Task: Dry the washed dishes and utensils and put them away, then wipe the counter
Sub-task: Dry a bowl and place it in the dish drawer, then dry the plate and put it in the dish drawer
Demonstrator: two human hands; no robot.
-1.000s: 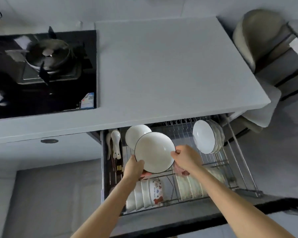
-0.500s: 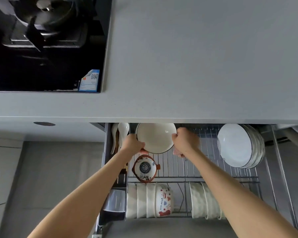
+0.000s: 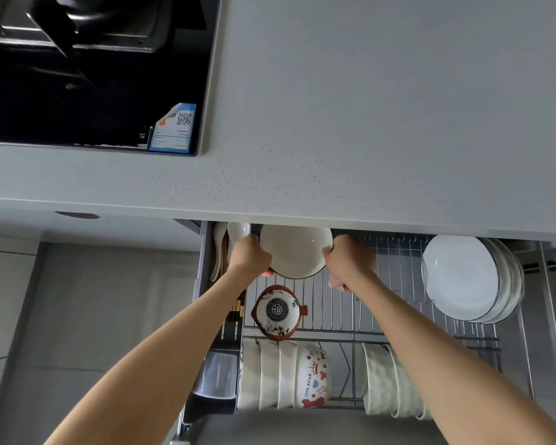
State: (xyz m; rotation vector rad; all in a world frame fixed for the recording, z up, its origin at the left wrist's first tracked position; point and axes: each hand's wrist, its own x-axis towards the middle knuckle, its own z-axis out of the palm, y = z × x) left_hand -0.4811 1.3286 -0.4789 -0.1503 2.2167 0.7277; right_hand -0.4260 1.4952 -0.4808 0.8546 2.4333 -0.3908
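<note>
A white plate with a dark rim (image 3: 294, 250) stands on edge at the back of the wire dish rack (image 3: 341, 303) in the pulled-out drawer, its top hidden under the counter edge. My left hand (image 3: 249, 256) grips its left rim and my right hand (image 3: 347, 260) grips its right rim. A pink checked cloth (image 3: 336, 281) shows under my right hand, and a bit of pink shows below my left hand too.
The grey counter (image 3: 366, 107) overhangs the drawer; a black hob (image 3: 87, 69) lies at its left. In the rack: a stack of white plates (image 3: 469, 279) at right, a patterned bowl (image 3: 278, 311), rows of upright bowls (image 3: 283, 375) in front, spoons (image 3: 230, 239) at left.
Both hands have carried the plate down and back into the rack under the counter edge. The view has dropped closer to the drawer.
</note>
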